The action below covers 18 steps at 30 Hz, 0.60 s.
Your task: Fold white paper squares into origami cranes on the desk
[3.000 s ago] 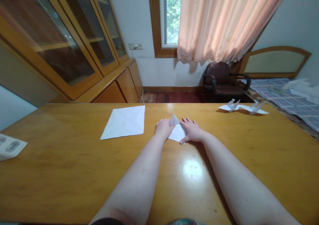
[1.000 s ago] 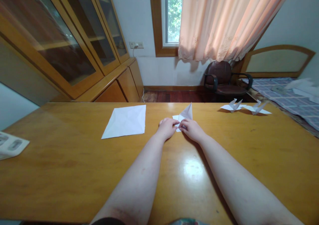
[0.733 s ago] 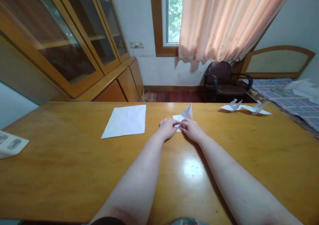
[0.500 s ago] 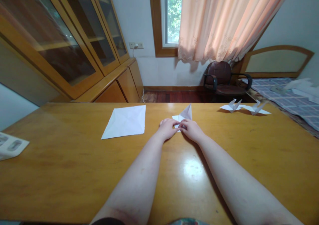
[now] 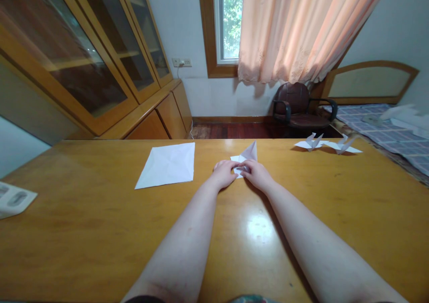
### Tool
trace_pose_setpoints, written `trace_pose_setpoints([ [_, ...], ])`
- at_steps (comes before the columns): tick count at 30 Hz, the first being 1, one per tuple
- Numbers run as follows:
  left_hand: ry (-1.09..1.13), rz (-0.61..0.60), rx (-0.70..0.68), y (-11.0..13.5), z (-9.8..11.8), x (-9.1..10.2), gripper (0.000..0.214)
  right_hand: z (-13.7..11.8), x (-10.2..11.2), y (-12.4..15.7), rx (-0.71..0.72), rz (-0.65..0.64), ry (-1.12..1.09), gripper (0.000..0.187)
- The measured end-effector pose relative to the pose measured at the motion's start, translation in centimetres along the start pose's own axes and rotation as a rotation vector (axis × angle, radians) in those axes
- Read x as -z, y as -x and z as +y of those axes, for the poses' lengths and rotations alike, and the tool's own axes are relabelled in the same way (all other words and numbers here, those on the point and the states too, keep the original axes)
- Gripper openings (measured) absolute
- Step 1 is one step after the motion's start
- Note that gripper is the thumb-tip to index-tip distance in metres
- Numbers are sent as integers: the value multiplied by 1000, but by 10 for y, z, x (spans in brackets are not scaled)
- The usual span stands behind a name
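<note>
A small white folded paper piece (image 5: 247, 156) lies on the wooden table (image 5: 83, 213), one pointed flap standing up. My left hand (image 5: 224, 174) and my right hand (image 5: 255, 175) meet at its near edge, fingers curled and pinching the paper between them. Both forearms stretch out from the bottom of the view. The lower part of the paper is hidden behind my fingers.
A flat creased white sheet (image 5: 167, 165) lies left of my hands. Two finished folded paper cranes (image 5: 311, 142) (image 5: 342, 145) sit at the far right. A white packet (image 5: 13, 199) rests at the left edge. Beyond are a cabinet, a chair (image 5: 296, 107) and a bed.
Three seconds ago the paper lay flat under my pressing hands; since then a pointed flap stands up and both hands pinch its near edge. Almost nothing has moved in the last second.
</note>
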<state>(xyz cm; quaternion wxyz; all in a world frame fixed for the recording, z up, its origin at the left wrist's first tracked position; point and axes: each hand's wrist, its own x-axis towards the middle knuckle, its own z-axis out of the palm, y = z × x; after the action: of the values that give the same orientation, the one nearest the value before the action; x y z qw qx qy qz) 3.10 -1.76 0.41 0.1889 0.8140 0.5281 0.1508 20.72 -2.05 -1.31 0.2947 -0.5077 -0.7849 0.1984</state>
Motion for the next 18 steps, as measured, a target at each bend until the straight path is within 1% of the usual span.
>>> trace_pose_setpoints([
  [2,4,-10,1,0,0,0,46,2,-1,-1,-48,17,-12,28],
  [5,-1,-15,6,1,-1,0,47,7,-1,-2,-168,79,-11,31],
  [8,-16,-28,8,1,-1,0,46,12,0,-3,-265,128,5,25],
  [13,-14,-27,8,2,3,2,41,11,3,-3,-329,74,38,8],
  [16,-29,1,44,3,10,1,33,7,5,-4,-341,57,57,7],
  [18,-37,30,66,4,13,-1,31,5,6,-3,-345,57,65,7],
])
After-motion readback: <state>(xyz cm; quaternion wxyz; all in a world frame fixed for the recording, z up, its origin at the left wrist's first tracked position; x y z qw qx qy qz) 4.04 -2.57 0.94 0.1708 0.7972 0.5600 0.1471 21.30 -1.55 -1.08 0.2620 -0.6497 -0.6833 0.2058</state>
